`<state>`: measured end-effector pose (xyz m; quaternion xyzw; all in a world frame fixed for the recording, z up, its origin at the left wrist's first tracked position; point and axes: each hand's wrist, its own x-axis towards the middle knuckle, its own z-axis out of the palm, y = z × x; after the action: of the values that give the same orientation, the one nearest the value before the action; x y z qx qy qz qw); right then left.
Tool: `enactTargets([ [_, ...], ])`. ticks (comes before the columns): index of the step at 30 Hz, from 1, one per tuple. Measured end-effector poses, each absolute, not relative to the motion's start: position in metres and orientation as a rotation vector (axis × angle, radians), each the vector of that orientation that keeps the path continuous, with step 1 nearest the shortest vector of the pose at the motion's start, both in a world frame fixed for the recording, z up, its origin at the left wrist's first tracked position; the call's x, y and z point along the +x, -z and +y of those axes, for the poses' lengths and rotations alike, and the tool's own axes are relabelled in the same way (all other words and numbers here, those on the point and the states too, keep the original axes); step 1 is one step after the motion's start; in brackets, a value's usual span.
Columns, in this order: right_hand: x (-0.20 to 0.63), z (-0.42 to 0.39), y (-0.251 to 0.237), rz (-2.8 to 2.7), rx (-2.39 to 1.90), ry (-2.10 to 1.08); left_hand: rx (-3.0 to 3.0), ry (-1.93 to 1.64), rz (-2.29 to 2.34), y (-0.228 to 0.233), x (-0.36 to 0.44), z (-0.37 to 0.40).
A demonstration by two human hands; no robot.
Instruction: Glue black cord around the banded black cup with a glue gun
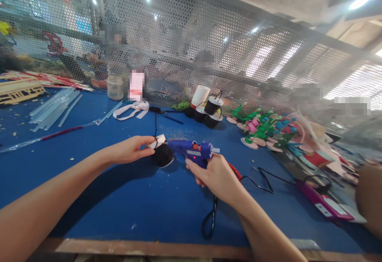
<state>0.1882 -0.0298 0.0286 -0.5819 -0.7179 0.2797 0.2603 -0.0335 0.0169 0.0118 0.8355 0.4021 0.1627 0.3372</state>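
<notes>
Across the far left of the blue tabletop [116,218], a loose pile of translucent glue sticks [56,108], well apart from my hands. Next, a looped white ribbon [131,110], beyond my left wrist. My left arm comes up from the lower left corner, forearm slanting inward. My left hand [135,149] is palm-down, fingers pointing right, narrow: thumb and fingertips pinch a small white flat piece [158,141] by its left end. Just below and right of that pinch is a squat black fibre-covered cup [162,156], tilted, pale rim along its lower right edge; no clear long axis. Can't tell if its base touches the tabletop. Left hand is the nearer one to both pieces.

Right of them, a blue plastic pistol-shaped glue gun [193,152] lies roughly level, long axis left-right, nozzle aimed left at the white piece and the cup's top. Tip is right beside them; contact unclear. My right hand [213,174] wraps its grip, closed, forearm rising from the lower right; trigger hidden. Farther right, well apart, a magenta-and-white power strip [325,204].
</notes>
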Motion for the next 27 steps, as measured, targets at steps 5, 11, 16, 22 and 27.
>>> enactTargets([
  [5, 0.181, -0.036, -0.027, -1.945, -1.505, -0.812, 2.239, -0.442, 1.037, -0.011, -0.033, 0.018],
  [11, 0.188, -0.03, -0.025, -1.934, -1.537, -0.822, 2.251, -0.453, 1.028, -0.01, -0.034, 0.018],
  [16, 0.198, -0.017, -0.024, -1.912, -1.528, -0.866, 2.267, -0.468, 0.963, -0.011, -0.035, 0.018],
  [22, 0.198, -0.014, -0.024, -1.889, -1.524, -0.904, 2.261, -0.477, 0.946, -0.012, -0.036, 0.018],
  [27, 0.198, -0.016, -0.027, -1.903, -1.48, -0.929, 2.287, -0.456, 0.949, -0.012, -0.037, 0.019],
])
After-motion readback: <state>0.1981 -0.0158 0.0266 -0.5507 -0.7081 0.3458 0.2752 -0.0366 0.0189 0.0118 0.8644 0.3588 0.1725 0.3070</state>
